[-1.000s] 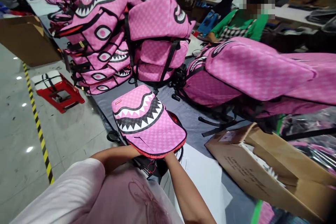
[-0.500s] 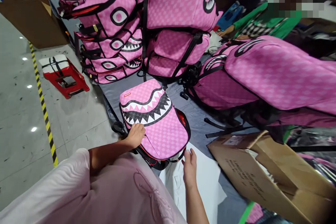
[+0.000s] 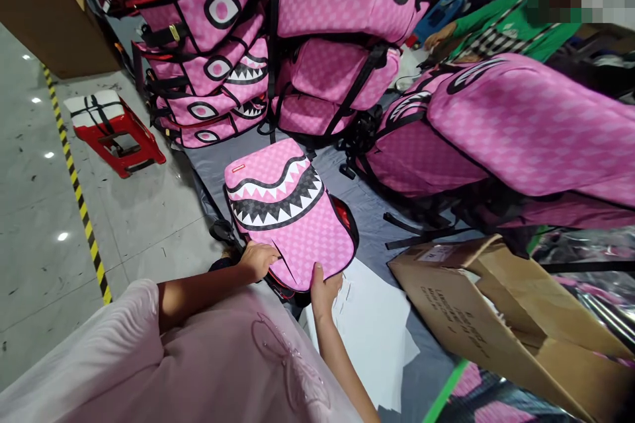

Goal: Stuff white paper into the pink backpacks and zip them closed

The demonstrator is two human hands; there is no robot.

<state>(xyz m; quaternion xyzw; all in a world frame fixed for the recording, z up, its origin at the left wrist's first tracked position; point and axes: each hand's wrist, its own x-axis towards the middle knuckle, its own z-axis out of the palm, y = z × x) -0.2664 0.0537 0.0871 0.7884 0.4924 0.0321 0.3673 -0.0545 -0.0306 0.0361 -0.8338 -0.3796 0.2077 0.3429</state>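
In front of me a pink checked backpack (image 3: 292,211) with a black-and-white shark-mouth print lies front side up on the grey-covered table. Its side is unzipped at the right, where red lining shows. My left hand (image 3: 260,260) is closed on the backpack's left edge, beside a dark slit in the front panel. At the near right corner, my right hand (image 3: 326,289) grips the edge with its thumb on top and its fingers underneath, partly hidden. White paper sheets (image 3: 374,330) lie to the right of that hand.
Pink backpacks (image 3: 337,73) are piled behind, and more (image 3: 526,125) lie at right. An open cardboard box (image 3: 446,310) stands at near right. A red-and-white object (image 3: 116,135) and another carton (image 3: 49,20) are on the left floor. A person in green (image 3: 520,26) is across the table.
My right hand has moved left from beside the backpack and taken hold of its near right edge. My left hand has shifted slightly toward me along the left edge.
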